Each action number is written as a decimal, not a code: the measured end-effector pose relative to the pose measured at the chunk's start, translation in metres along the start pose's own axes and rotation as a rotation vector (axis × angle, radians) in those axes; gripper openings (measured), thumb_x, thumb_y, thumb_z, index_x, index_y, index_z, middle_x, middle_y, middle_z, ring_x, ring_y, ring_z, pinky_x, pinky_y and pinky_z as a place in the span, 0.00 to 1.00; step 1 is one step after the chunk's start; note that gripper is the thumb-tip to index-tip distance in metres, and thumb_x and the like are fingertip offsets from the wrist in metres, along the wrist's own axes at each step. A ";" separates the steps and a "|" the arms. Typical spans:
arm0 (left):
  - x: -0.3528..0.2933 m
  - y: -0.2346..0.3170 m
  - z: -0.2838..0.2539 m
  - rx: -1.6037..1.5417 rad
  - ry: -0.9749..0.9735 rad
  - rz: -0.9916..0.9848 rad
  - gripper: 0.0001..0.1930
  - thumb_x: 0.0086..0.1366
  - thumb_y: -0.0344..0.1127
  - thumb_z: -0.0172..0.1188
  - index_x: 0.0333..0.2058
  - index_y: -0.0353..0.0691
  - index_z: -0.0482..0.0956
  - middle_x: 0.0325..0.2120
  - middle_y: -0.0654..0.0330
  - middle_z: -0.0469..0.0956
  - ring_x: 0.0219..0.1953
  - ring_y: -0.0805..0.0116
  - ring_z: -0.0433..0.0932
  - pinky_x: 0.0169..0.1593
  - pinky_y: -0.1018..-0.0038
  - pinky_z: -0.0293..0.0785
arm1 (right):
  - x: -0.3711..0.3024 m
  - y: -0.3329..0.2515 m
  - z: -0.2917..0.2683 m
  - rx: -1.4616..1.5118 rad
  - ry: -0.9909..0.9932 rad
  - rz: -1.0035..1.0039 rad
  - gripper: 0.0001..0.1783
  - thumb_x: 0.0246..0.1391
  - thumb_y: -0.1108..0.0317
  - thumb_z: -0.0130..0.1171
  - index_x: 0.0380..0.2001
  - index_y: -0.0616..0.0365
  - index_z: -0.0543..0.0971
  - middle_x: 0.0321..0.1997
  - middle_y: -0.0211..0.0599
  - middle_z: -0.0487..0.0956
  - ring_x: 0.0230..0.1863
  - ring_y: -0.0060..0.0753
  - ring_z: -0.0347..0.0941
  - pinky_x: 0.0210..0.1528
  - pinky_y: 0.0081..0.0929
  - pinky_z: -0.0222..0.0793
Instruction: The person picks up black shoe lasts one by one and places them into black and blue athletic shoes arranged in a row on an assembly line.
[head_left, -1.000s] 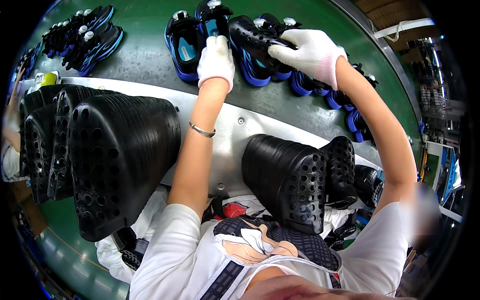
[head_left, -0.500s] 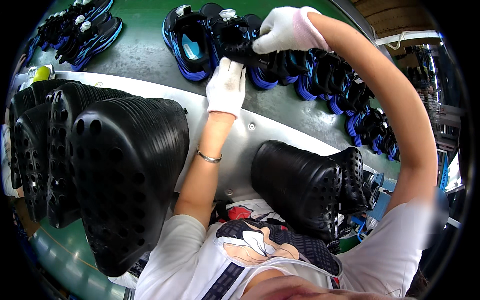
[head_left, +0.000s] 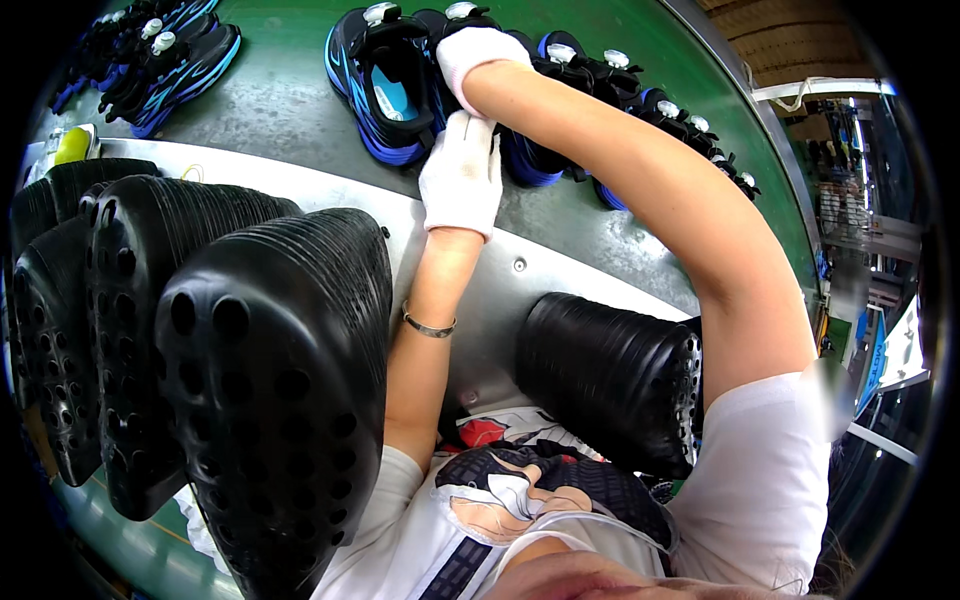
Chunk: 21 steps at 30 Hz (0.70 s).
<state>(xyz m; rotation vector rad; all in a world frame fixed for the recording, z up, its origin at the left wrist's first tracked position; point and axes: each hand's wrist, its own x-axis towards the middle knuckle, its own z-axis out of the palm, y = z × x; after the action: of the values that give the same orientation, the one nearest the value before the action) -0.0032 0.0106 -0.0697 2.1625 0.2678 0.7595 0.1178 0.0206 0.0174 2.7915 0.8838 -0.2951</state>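
My left hand [head_left: 462, 180], in a white glove, is at the heel of a black and blue sports shoe [head_left: 438, 95], its fingers together and their tips hidden. My right hand [head_left: 482, 58], gloved too, reaches across over the same shoe's opening; its fingers are out of sight behind the glove and wrist. Whether it holds anything does not show. Just left of that shoe stands another sports shoe [head_left: 345, 75] with a light blue insole and a white piece on its tongue.
Nested stacks of black perforated plastic shoe inserts [head_left: 275, 400] rise at my left; another such stack [head_left: 605, 375] lies at my right on the metal ledge [head_left: 500, 300]. More shoes [head_left: 195, 75] stand on the green bench [head_left: 285, 60] at far left, and a row runs rightward behind my right arm.
My right hand has moved left and down onto the shoe; the black perforated insert it held is now out of sight. My left hand stays at the shoe's heel.
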 end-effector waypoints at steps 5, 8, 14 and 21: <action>-0.005 -0.007 0.002 -0.032 0.068 0.003 0.14 0.58 0.31 0.59 0.44 0.49 0.75 0.39 0.57 0.74 0.37 0.54 0.76 0.39 0.61 0.75 | -0.008 -0.010 -0.025 -0.230 -0.210 -0.084 0.13 0.45 0.71 0.60 0.38 0.53 0.84 0.43 0.44 0.82 0.42 0.40 0.81 0.41 0.34 0.77; -0.002 -0.007 -0.002 -0.035 0.082 -0.002 0.13 0.58 0.31 0.59 0.43 0.48 0.75 0.41 0.56 0.73 0.39 0.53 0.76 0.41 0.62 0.75 | 0.011 -0.002 -0.001 -0.238 -0.018 -0.239 0.16 0.41 0.71 0.65 0.38 0.50 0.85 0.40 0.40 0.83 0.42 0.40 0.81 0.40 0.33 0.77; 0.009 0.000 -0.002 0.256 0.152 0.036 0.10 0.56 0.36 0.63 0.38 0.52 0.81 0.39 0.63 0.76 0.40 0.57 0.74 0.44 0.65 0.71 | 0.026 0.006 0.008 -0.160 -0.010 -0.193 0.17 0.43 0.69 0.63 0.40 0.47 0.85 0.45 0.38 0.83 0.46 0.39 0.80 0.44 0.34 0.76; 0.005 -0.006 -0.015 0.418 0.421 0.109 0.10 0.49 0.39 0.71 0.33 0.58 0.86 0.40 0.67 0.75 0.47 0.61 0.67 0.51 0.64 0.65 | -0.053 0.073 -0.090 -0.114 -0.027 -0.336 0.19 0.55 0.53 0.47 0.33 0.56 0.79 0.34 0.49 0.79 0.37 0.54 0.75 0.40 0.44 0.71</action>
<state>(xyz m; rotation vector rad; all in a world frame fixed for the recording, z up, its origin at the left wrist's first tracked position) -0.0075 0.0264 -0.0645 2.3973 0.5716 1.3193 0.1292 -0.0445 0.1259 2.5213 1.3183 -0.3199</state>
